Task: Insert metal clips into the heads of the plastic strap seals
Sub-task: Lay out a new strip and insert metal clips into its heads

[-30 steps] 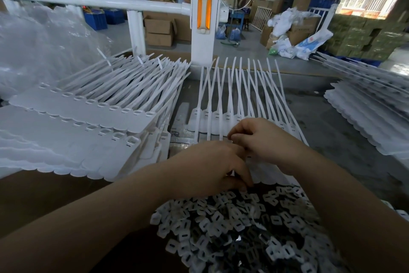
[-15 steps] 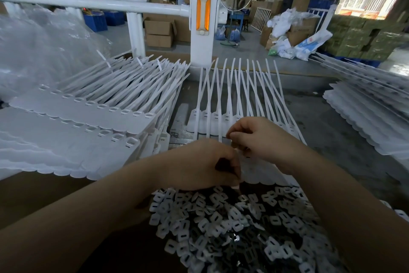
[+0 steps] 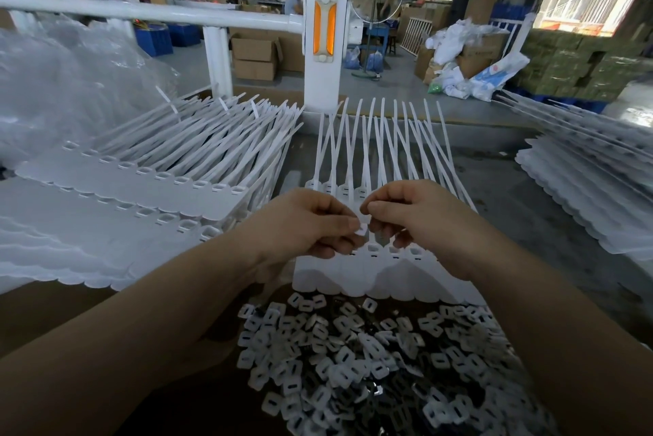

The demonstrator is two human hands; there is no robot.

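Left hand (image 3: 311, 223): fingers curled, thumb and forefinger pinching a small pale metal clip (image 3: 362, 228) at its left edge. Right hand (image 3: 410, 212): fingers curled, fingertips meeting the same clip from the right side; whether it truly grips the clip or only touches it cannot be told. Both hands are held close together, just above the heads of the strap seals (image 3: 374, 258).

The strap seals are white plastic, joined side by side in one flat sheet lying on the table (image 3: 530, 223) directly beneath the hands. Their thin tails fan away from the person toward a white post (image 3: 325, 46). Each visible head in the near row shows a small slot; whether these heads already carry clips cannot be told.

A loose pile of clips (image 3: 371, 358) lies nearest the person, just beside the scalloped near edge of the sheet. Stacks of further seal sheets (image 3: 141, 188) sit to the left, and another stack (image 3: 583, 188) to the right, well apart from the hands.
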